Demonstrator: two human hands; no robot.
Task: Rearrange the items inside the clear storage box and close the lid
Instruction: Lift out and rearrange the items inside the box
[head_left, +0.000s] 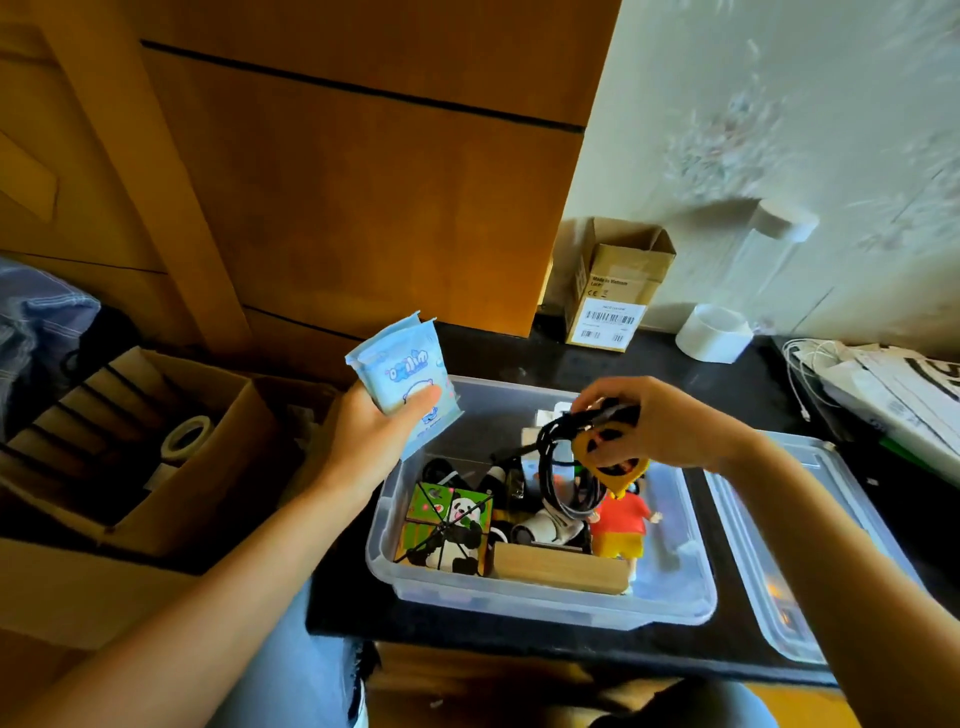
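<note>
The left hand (363, 441) grips pale blue printed packets (405, 379) at centre frame; the right hand (660, 426) pinches a coiled black cable (561, 467) and a yellow tool (613, 457) above the clear plastic storage box (675, 597). The dangling loops could snag the red-shirted figurine (621, 525). The panda-print box (452, 527) and wooden block (561, 569) crowd the box; the clear lid (769, 571) lies to its right.

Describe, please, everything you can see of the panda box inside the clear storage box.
The panda box is a cube-like carton printed with cartoon pandas on green and yellow panels. Thin dark string crosses its top. It sits tilted in the near left corner of the clear storage box, against the left wall. A wooden block lies beside it on the right. Neither hand touches it.
</note>
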